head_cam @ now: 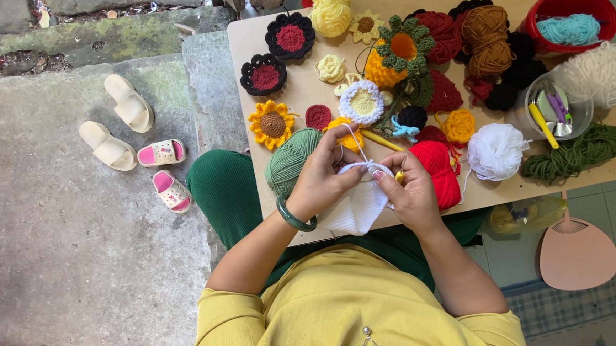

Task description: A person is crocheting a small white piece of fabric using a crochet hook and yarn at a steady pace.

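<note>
Together, both hands [365, 180] pinch white crochet piece [356, 206].

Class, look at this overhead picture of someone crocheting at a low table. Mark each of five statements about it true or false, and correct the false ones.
1. Both hands, the left hand and the right hand, hold a white crocheted piece. True.
2. A green bangle sits on the right wrist. False: it is on the left wrist.
3. The red bowl holds a ball of turquoise yarn. True.
4. Two pairs of sandals lie on the table. False: they lie on the stone ground beside it.
5. The ball of red yarn lies left of the left hand. False: it lies just beyond the right hand; green yarn is by the left.
</note>
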